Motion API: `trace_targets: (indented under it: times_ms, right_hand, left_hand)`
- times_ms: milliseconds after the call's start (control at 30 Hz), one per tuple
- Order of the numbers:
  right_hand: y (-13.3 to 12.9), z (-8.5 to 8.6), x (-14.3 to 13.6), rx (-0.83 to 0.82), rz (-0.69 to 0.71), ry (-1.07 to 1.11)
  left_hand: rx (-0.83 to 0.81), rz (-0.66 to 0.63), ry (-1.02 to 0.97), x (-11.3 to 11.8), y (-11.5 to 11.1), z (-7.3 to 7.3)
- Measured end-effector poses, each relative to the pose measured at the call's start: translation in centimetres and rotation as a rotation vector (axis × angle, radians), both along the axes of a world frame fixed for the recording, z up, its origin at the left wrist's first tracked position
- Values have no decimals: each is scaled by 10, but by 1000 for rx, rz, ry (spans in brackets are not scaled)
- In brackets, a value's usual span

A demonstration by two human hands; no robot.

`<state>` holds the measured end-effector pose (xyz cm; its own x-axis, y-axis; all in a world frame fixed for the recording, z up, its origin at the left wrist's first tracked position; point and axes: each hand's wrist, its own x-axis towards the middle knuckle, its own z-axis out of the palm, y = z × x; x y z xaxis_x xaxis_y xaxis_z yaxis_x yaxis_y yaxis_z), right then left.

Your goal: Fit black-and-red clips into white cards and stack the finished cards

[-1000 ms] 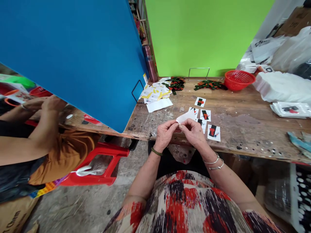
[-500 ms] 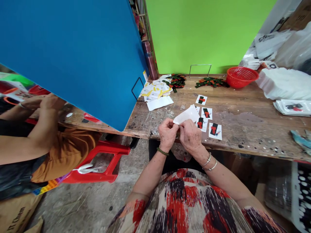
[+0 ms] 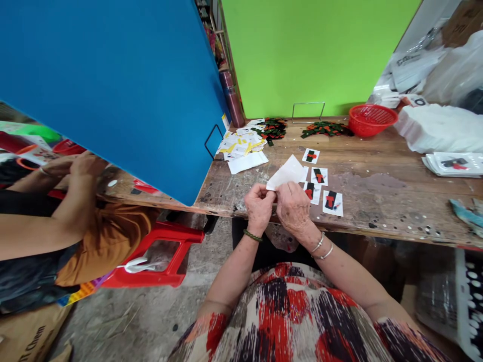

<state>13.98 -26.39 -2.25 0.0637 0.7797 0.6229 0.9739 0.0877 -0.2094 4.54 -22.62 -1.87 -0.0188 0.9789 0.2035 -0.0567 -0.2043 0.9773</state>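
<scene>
My left hand (image 3: pixel 259 205) pinches the near left corner of a thin white packet (image 3: pixel 287 172) above the wooden table's front edge. Closed on the same packet, my right hand (image 3: pixel 295 207) covers its lower right part. The packet's pointed far end tilts up and away. Just right of my hands lie several white cards with black and red pieces, among them a card (image 3: pixel 332 203) near the edge and a card (image 3: pixel 310 156) farther back. A loose stack of white packets (image 3: pixel 248 162) rests at the back left, by a pile of white and yellow cards (image 3: pixel 243 141).
Black and red pieces (image 3: pixel 326 129) are heaped near a red basket (image 3: pixel 368 120). A blue panel (image 3: pixel 113 90) and a green panel (image 3: pixel 317 55) border the table (image 3: pixel 377 186). A bottle (image 3: pixel 232 98) stands between them. White packages (image 3: pixel 451 164) lie right; another person's arm (image 3: pixel 75 201) shows left.
My right hand has shifted slightly left and covers more of the white packet, whose far end now points more steeply away. The whole view has moved a little.
</scene>
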Motion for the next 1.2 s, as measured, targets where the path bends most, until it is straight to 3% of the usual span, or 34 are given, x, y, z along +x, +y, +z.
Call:
trace_targets:
  times_ms: [133, 367, 533, 633, 833, 1000, 1200]
  right_hand:
    - [-1, -9, 0, 17, -10, 51]
    - [-4, -12, 4, 14, -17, 137]
    - [-2, -15, 2, 33, -17, 104]
    - [-2, -19, 2, 33, -33, 114]
    - [-4, -19, 4, 62, -36, 115]
    - [-4, -18, 6, 75, -46, 94]
    - [-5, -6, 12, 17, -16, 10]
  left_hand:
    - [74, 41, 127, 2, -1, -3]
    - [-102, -100, -86, 1, 1, -10]
    - [114, 42, 230, 2, -3, -3]
    - [153, 101, 319, 5, -5, -4]
    - [-180, -56, -87, 11, 3, -11]
    - [0, 26, 61, 12, 1, -10]
    - [-78, -73, -80, 11, -3, -2]
